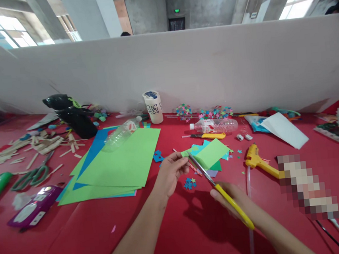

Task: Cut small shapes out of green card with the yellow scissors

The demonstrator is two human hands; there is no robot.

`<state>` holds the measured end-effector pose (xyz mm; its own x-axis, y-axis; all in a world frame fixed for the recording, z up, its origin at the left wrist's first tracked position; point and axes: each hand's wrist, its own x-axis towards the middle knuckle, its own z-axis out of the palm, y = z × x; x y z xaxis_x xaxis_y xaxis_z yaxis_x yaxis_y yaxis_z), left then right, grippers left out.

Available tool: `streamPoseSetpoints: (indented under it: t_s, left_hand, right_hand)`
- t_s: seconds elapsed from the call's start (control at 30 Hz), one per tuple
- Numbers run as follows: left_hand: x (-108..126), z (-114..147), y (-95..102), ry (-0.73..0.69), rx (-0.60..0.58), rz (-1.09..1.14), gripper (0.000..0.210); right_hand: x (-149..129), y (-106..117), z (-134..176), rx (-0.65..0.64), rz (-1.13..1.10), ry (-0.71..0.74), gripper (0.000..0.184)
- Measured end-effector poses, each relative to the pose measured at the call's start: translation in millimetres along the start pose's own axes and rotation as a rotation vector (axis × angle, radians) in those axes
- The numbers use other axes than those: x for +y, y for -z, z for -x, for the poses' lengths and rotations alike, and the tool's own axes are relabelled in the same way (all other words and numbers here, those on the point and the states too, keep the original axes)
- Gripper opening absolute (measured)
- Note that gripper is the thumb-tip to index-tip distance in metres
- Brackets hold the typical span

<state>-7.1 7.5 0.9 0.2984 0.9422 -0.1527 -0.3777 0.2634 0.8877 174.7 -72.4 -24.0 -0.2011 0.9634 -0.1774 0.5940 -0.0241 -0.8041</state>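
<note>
Table — right hand partly behind scissors

The left hand pinches green paper by the tips of the scissors in the right hand. Blue stars lie near the left hand on the red table. Left of the hands, 1 bottle rests on green sheets; a 2nd bottle lies just behind a cutter. A glue gun lies to the right.
</note>
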Motion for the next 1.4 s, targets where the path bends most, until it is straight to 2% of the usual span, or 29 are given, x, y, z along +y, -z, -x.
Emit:
streamPoseSetpoints:
  t_s: [0.1, 0.33, 0.53, 0.8, 0.93, 1.07, 1.23, 1.4]
  left_hand:
    - [-1, -1, 1.1, -0.016, 0.004, 0.005, 0.013]
    - [1, 0, -1.7, -0.071, 0.034, -0.039, 0.011]
    - [6, 0, 0.9, -0.122, 0.023, -0.154, 0.012]
    - [14, 2, 1.8, -0.090, 0.032, -0.224, 0.012]
    - [14, 0, 6.4, -0.063, -0.007, -0.247, 0.011]
    - [10, -1, 8.1, -0.054, -0.019, -0.196, 0.009]
    - [3, 1, 0.6, -0.075, -0.061, -0.070, 0.009]
    - [-1, 1, -2.7, -0.051, -0.053, 0.011, 0.009]
  right_hand:
    - [-4, -1, 2, 0.007, -0.051, -0.026, 0.044]
    - [-8, -5, 7, -0.088, -0.274, -0.137, 0.052]
    - [-11, -1, 8, -0.090, -0.296, -0.149, 0.051]
    - [-15, 6, 10, -0.109, -0.289, -0.205, 0.050]
    - [-14, 9, 10, -0.113, -0.272, -0.193, 0.049]
    - [-14, 7, 10, -0.093, -0.281, -0.174, 0.050]
    - [-14, 3, 8, -0.099, -0.318, -0.195, 0.050]
    - [-10, 0, 5, -0.082, -0.300, -0.177, 0.050]
